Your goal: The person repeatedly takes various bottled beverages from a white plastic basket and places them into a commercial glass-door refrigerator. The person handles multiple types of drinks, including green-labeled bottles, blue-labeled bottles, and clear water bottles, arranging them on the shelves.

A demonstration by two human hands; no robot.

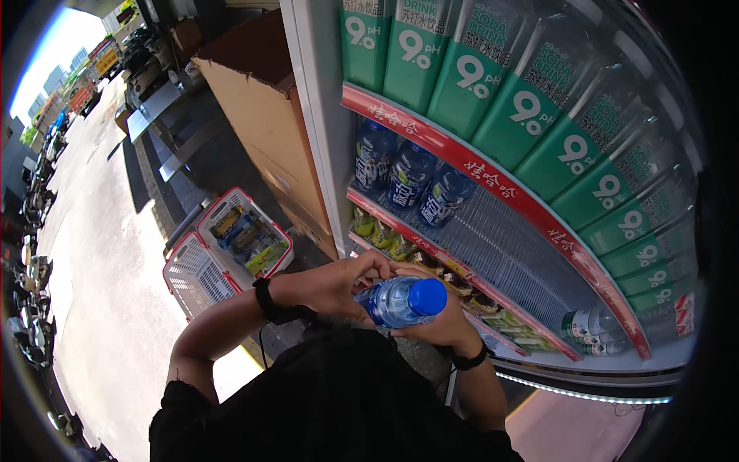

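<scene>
A clear plastic drink bottle [391, 302] with a blue cap and a blue label is held in front of my chest, its cap tilted toward the right. My left hand [348, 283] is closed around the label side. From the right, my right hand [445, 322] grips the same bottle, its fingers partly hidden behind it. Just beyond my hands stands an open drinks cooler, where blue-labelled bottles [411, 179] sit on a middle shelf. Smaller packaged drinks fill the lower shelves, partly covered by my hands.
Large green-labelled bottles [493, 69] line the upper shelf behind a red edge strip [477, 165]. Clear bottles [594, 327] lie at the right. Left of the cooler are a tall cardboard box [258, 123] and red-rimmed white baskets [202, 269], one holding packaged goods. Scooters stand along the far left.
</scene>
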